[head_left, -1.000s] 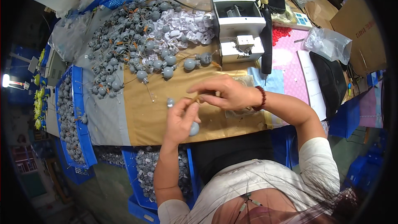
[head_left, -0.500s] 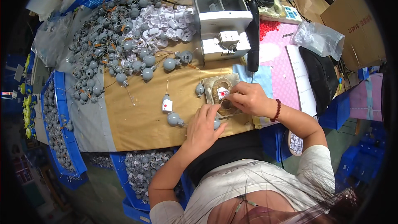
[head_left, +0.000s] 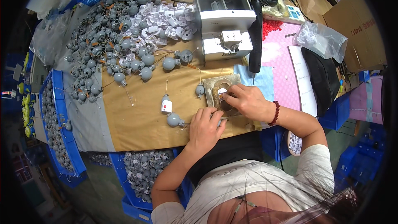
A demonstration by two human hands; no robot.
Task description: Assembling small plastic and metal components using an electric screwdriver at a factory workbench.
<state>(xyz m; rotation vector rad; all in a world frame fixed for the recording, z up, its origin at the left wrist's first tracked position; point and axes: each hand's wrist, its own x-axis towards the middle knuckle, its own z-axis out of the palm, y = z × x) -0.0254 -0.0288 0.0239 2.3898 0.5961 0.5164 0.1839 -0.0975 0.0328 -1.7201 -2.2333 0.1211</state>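
Note:
A square metal fixture (head_left: pixel 209 84) with rounded recesses lies near the table's front edge. In it sits a small white plastic housing (head_left: pixel 222 92), partly covered by my fingers. My right hand (head_left: pixel 253 103) reaches over the fixture, its fingertips pinched together at the housing; what they grip is hidden. My left hand (head_left: pixel 205 127) is curled at the fixture's near left corner, fingers and thumb around a grey ball-shaped part (head_left: pixel 223 122) that mostly hides beneath them. Left of it lie another grey ball (head_left: pixel 174 119) and a grey part with a white, red-dotted housing (head_left: pixel 166 106).
Heaps of grey balls (head_left: pixel 99 45) and white housings (head_left: pixel 176 18) cover the back left. A grey machine (head_left: pixel 224 16) and a black electric screwdriver (head_left: pixel 256 37) stand behind the fixture. Red pieces (head_left: pixel 271 27), a plastic bag (head_left: pixel 319 39) and a black pouch (head_left: pixel 317 74) lie right.
My right fingertips have moved further over the white housing, covering the red piece seen in it before. My left hand has shifted slightly down, still by the grey ball-shaped part.

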